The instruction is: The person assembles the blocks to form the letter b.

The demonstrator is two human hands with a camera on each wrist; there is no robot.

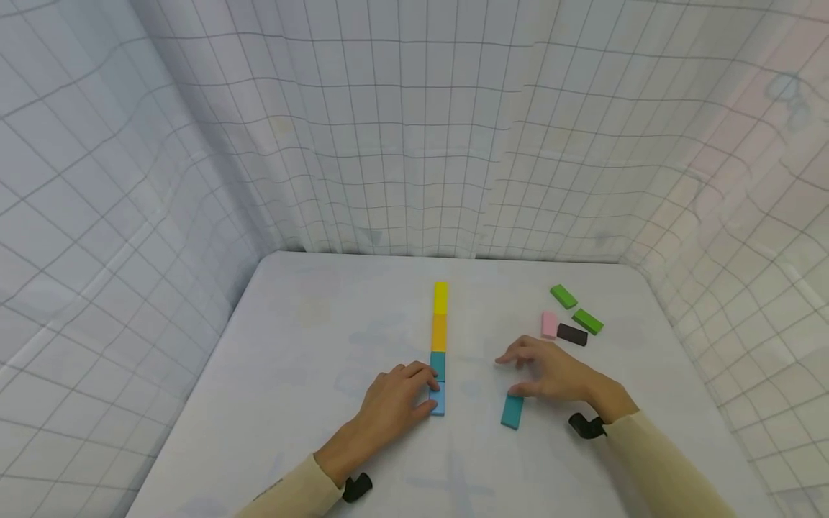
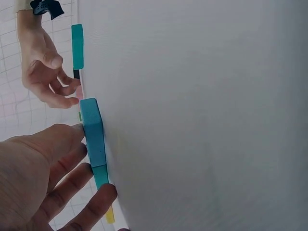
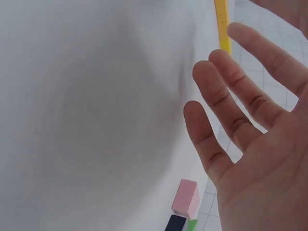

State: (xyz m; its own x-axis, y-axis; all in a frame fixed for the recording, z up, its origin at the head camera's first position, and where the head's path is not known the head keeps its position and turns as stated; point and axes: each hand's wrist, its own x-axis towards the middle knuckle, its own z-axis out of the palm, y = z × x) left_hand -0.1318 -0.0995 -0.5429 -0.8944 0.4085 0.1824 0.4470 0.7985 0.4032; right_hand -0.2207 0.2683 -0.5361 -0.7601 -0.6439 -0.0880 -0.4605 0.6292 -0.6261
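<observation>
Head view gives us the relation that matters: the loose teal block [image 1: 512,413] lies flat on the white tabletop [image 1: 311,324], right of the row and about level with its near end. Its far end sits at the thumb of the right hand [image 1: 549,370], so the block extends from that thumb toward our body. Its long axis runs near to far, slightly skewed, with the near end swung a little left; the row runs almost straight away from us.

Our right hand is clearly the nearer one. Its fingers are spread wide and only lightly bent, the palm faces the row, and we see nothing held. From the left wrist, its thumb seems raised off the block, though we cannot be sure of the gap. We judge that a pinch here would turn on drawing the hand back toward us, since the fingers point past the block's far end instead of straddling its long sides.

Our left hand [image 1: 396,399] rests its thumb and fingertips on the light blue block [image 1: 438,403], around its joint with the row's teal block [image 1: 439,362]. The fingers are loosely bent and parted, with no firm hold that we can make out.
</observation>
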